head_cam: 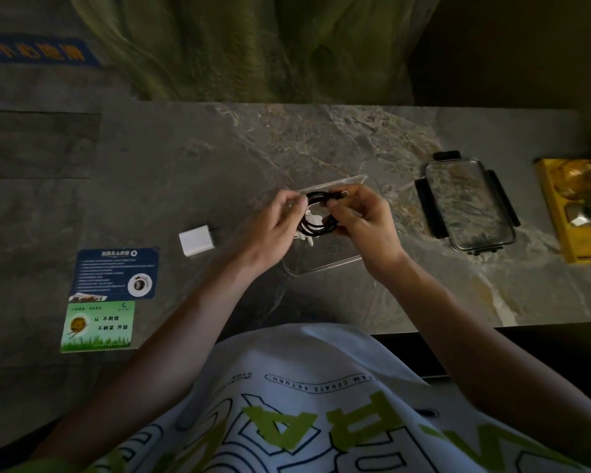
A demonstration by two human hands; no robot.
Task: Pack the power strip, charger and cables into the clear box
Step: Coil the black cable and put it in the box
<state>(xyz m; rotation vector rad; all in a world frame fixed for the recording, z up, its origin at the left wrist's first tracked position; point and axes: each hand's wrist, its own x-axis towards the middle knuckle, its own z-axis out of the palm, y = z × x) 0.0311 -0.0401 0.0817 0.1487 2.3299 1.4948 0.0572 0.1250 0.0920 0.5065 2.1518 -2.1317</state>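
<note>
Coiled black cable (316, 231) is held just above the clear box (323, 268), flat face up and stretched left to right between the hands. Left grip (280, 220) pinches its left edge; right grip (365, 216) curls round its right side. The box sits open on the bench (321, 138), long axis near to far. Charger (197, 240) lies left of it, prongs pointing toward the box. Lid (428, 203) lies well to the right.

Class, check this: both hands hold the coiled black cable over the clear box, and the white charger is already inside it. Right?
No: the head view shows the white charger on the table, left of the clear box; the rest holds.
</note>
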